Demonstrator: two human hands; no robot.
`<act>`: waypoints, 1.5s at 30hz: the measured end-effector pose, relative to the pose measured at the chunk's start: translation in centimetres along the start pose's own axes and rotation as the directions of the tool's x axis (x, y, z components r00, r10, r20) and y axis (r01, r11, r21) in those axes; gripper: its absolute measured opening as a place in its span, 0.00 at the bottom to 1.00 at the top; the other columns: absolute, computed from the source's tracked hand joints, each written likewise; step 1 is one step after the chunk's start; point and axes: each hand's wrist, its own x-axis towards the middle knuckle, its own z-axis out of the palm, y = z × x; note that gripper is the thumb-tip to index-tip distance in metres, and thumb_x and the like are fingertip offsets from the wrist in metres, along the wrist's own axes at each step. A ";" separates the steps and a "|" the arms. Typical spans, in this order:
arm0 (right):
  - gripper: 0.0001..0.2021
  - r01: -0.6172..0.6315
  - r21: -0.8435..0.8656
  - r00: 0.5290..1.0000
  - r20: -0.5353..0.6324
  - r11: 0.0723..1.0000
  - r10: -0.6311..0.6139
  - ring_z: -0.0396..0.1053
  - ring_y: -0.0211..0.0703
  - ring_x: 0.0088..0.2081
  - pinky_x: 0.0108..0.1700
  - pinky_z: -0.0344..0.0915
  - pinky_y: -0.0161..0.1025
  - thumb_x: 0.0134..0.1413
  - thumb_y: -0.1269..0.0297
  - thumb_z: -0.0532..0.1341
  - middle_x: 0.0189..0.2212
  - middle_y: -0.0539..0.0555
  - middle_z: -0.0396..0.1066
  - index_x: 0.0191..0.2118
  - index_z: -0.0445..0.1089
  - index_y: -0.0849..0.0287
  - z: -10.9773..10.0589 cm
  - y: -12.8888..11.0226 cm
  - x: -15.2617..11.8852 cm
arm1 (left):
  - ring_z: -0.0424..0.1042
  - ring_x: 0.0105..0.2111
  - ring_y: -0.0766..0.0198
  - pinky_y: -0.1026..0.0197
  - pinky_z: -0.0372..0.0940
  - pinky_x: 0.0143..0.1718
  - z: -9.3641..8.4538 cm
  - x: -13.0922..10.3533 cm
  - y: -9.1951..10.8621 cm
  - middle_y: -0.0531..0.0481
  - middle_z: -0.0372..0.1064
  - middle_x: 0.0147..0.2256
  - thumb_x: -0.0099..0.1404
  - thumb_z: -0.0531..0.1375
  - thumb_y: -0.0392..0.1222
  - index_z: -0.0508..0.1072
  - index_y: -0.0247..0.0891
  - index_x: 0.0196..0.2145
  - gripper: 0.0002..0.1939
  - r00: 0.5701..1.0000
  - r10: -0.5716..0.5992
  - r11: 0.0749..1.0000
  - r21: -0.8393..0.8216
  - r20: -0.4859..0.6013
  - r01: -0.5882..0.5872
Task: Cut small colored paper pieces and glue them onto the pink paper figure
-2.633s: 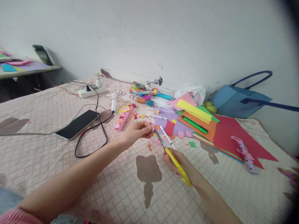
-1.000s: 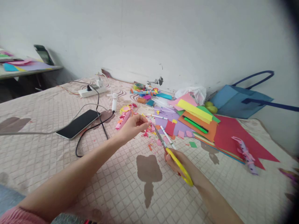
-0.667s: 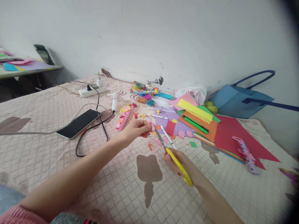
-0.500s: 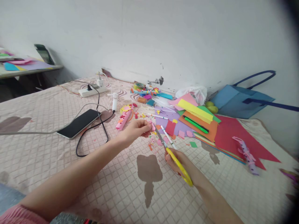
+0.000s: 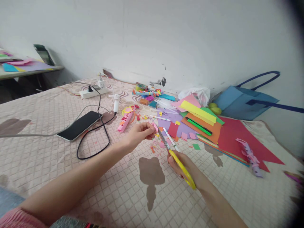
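Between the thumb and fingers of my left hand (image 5: 142, 131) is a small pink paper piece (image 5: 155, 127). My right hand (image 5: 181, 164) grips scissors with yellow handles (image 5: 182, 169); their metal blades point up and left, with the tips beside the pink piece. Small paper scraps (image 5: 152, 148) lie on the cloth below the two hands. A pink paper roll with decorations (image 5: 125, 122) rests just beyond my left wrist. White markers (image 5: 170, 138) lie beyond the scissors, near a purple sheet (image 5: 162, 122).
A black phone (image 5: 80, 125) and looping cables lie left, near a power strip (image 5: 93, 91). Coloured sheets (image 5: 237, 139) with a green pen (image 5: 199, 126) spread to the right. A decorated purple roll (image 5: 252, 160) lies far right. A blue bag (image 5: 244, 101) leans at the wall.
The pink piece in my left hand has turned slightly and shows more of its surface. Both hands and the scissors stay almost where they were.
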 end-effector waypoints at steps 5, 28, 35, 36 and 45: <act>0.16 -0.016 0.025 1.000 0.008 1.000 0.016 0.47 0.30 0.16 0.17 0.49 0.30 0.52 0.51 0.55 0.15 0.42 0.49 0.24 0.54 0.57 0.0 0.1 0.0 | 0.67 0.28 0.70 0.63 0.61 0.34 0.1 0.0 0.0 0.52 0.66 0.26 0.58 0.60 0.45 0.67 0.34 0.28 0.11 1.000 -0.007 1.000 -0.021 -0.009 0.007; 0.18 -0.042 0.064 0.999 0.018 0.997 0.041 0.47 0.30 0.16 0.16 0.48 0.30 0.51 0.47 0.55 0.16 0.42 0.49 0.25 0.54 0.57 0.3 0.4 0.0 | 0.66 0.28 0.71 0.64 0.61 0.33 0.8 -0.4 0.1 0.52 0.66 0.27 0.56 0.62 0.44 0.67 0.33 0.28 0.11 0.999 -0.016 0.993 -0.119 -0.027 0.013; 0.19 -0.047 0.064 0.999 0.005 0.997 0.047 0.47 0.30 0.15 0.15 0.48 0.30 0.50 0.45 0.55 0.15 0.42 0.49 0.24 0.54 0.56 0.3 0.1 0.0 | 0.66 0.28 0.71 0.65 0.61 0.33 0.8 -0.4 0.1 0.51 0.66 0.29 0.56 0.62 0.44 0.67 0.33 0.28 0.11 1.000 -0.016 0.993 -0.120 -0.025 0.013; 0.19 -0.052 0.060 0.999 0.005 0.997 0.052 0.47 0.30 0.15 0.15 0.48 0.30 0.50 0.45 0.55 0.15 0.42 0.49 0.24 0.54 0.56 0.2 0.2 0.0 | 0.66 0.28 0.71 0.65 0.61 0.33 0.8 -0.4 0.1 0.51 0.66 0.28 0.56 0.62 0.44 0.67 0.33 0.28 0.11 0.999 -0.018 0.993 -0.119 -0.027 0.015; 0.21 -0.044 0.030 0.999 -0.007 0.999 0.045 0.47 0.29 0.14 0.14 0.48 0.29 0.51 0.43 0.53 0.15 0.42 0.49 0.24 0.52 0.56 0.3 0.6 0.2 | 0.66 0.28 0.70 0.64 0.62 0.34 0.8 -0.4 0.2 0.51 0.67 0.29 0.55 0.63 0.45 0.68 0.33 0.28 0.12 0.999 -0.033 0.994 -0.109 -0.042 0.028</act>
